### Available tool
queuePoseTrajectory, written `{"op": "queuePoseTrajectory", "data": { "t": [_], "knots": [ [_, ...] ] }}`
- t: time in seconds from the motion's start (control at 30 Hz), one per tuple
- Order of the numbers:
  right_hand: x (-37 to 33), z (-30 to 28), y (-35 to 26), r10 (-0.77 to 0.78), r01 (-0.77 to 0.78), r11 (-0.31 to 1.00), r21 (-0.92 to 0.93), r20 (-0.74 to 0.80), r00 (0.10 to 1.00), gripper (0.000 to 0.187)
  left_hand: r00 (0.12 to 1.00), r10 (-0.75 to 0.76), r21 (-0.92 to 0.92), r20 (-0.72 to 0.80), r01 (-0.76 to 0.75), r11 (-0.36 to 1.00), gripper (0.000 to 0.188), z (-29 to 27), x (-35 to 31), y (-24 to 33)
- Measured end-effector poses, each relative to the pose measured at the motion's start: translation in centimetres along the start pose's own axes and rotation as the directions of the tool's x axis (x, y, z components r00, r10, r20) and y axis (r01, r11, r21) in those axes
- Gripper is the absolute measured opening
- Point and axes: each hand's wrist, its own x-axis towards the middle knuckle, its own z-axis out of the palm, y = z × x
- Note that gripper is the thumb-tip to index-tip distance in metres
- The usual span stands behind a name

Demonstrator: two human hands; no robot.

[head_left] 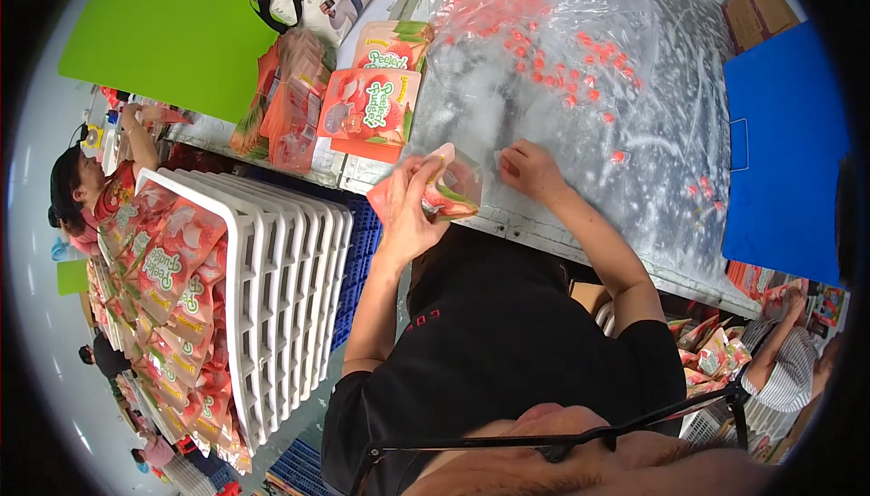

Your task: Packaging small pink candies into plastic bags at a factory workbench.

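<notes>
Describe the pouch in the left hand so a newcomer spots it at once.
Find the large grey metal table strewn with small red pieces. At its near edge, the person's left hand holds the pouch. Unlike the red pouches lying flat just beyond, this one is held up and shows a see-through side.
</notes>
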Motion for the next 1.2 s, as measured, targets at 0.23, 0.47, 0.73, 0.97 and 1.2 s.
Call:
{"op": "queuePoseTrajectory", "data": {
  "t": [0.23,0.47,0.73,0.97,1.2],
  "knots": [
    [4.6,-6.5,-4.3,0.034,-0.09,0.904,0.417,0.138,0.99,0.023,0.999,0.049,0.436,0.009,-0.048,0.898,0.086,1.6,0.3,-0.8],
    [7.2,-7.5,-8.7,0.012,-0.073,0.943,0.325,0.185,0.983,0.018,1.0,0.025,0.333,0.0,-0.023,0.943,0.094,4.4,0.1,0.5],
    [7.5,-6.6,-12.4,0.299,-0.245,0.803,0.543,-0.013,0.954,0.021,0.979,0.001,0.169,-0.205,0.034,0.985,0.1,7.0,0.3,0.0],
    [7.3,-9.3,-10.7,-0.036,0.076,0.887,0.456,-0.096,0.995,0.028,0.952,-0.025,0.047,-0.306,0.042,0.998,0.101,6.2,1.5,1.7],
    [6.5,-2.6,7.3,0.243,-0.347,0.896,-0.275,-0.35,0.905,0.042,0.953,0.024,0.077,-0.304,-0.001,0.997,0.091,5.1,1.5,2.2]
  ]
}}
